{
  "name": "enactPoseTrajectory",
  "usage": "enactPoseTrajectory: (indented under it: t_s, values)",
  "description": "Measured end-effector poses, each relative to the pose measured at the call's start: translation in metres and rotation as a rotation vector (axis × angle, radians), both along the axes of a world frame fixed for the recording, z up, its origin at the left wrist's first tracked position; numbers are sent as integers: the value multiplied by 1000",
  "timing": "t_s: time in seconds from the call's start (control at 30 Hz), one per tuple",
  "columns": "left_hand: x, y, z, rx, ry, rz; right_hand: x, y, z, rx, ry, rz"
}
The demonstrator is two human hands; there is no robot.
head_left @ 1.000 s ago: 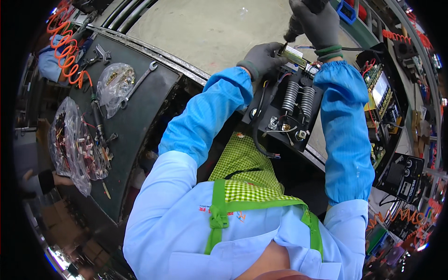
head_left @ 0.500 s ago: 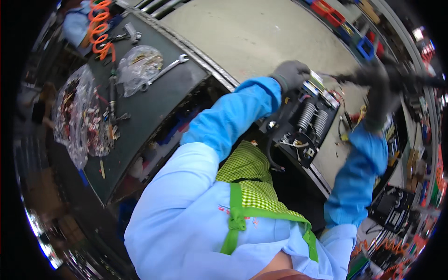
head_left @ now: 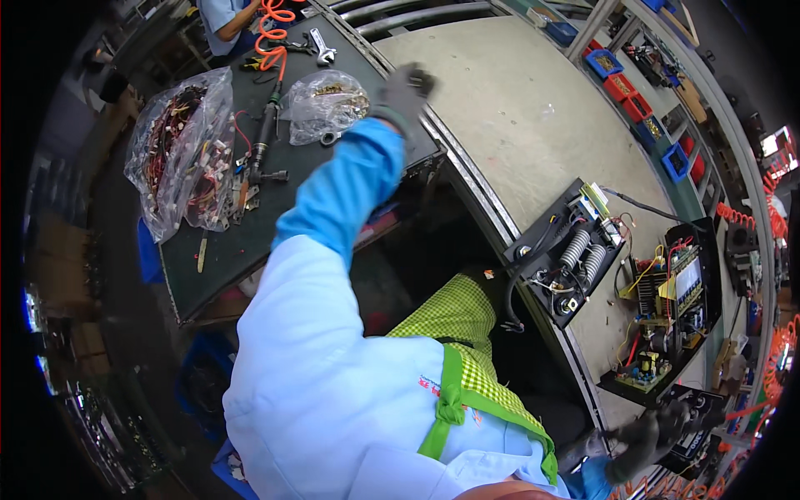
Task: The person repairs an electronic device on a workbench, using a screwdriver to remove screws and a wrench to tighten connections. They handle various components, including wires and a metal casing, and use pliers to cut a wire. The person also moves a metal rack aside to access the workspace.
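Observation:
My left hand [head_left: 406, 93], in a dark grey glove, is over the inner edge of the dark bench. It covers one end of a wrench [head_left: 331, 137], whose ring end shows beside a clear bag of small brass-coloured parts [head_left: 321, 104]. Blur hides whether its fingers grip the wrench. Low at the right, my gloved right hand [head_left: 646, 442] is beside a black panel [head_left: 696, 425]; its fingers blend into dark things there. A black plate assembly with two coiled springs [head_left: 575, 250] lies on the pale table, apart from both hands.
An open black housing with circuit boards [head_left: 667, 308] stands right of the plate. On the dark bench lie a bag of wire connectors [head_left: 179, 150], an air tool [head_left: 265, 137] on an orange coiled hose [head_left: 271, 33], and an adjustable wrench [head_left: 321, 48]. Small bins [head_left: 617, 87] line the far side.
My left hand has left the plate assembly and moved left to the wrench and bag. My right hand has swung from the far right down to the lower right. The view has turned.

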State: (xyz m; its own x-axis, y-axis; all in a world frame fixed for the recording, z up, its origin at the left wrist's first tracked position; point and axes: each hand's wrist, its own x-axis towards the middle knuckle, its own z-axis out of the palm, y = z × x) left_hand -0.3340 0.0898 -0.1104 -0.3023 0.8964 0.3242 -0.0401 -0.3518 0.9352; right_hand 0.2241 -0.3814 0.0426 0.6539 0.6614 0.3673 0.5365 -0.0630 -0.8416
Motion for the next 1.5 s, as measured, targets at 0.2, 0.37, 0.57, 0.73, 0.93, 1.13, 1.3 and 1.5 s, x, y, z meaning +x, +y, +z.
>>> enactPoseTrajectory:
  t_s: [0.2, 0.37, 0.57, 0.73, 0.93, 1.13, 1.3, 1.5]
  values:
    - [-218, 34, -16, -210, -349, 264, 107, -135, -79, -191, -494, -559]
    - [-213, 40, 50, -754, 845, 360, 44, -174, -103, -696, -476, -805]
    - [-75, -3, 73, -121, 865, 308, 51, -238, -135, -996, -356, -801]
    - [101, -64, 12, -328, 653, -706, 53, -301, -139, -1099, -212, -787]
    - [198, -119, -7, -560, 633, -886, 39, -318, -122, -1193, -154, -836]
    - [233, -105, -29, -478, 928, -726, 25, -185, -32, -531, -420, -630]
    - [251, -112, -45, -522, 567, -949, -55, 33, -8, -119, -103, 141]
    - [265, -160, -4, -281, 319, -866, -86, 242, -41, -242, -291, 441]
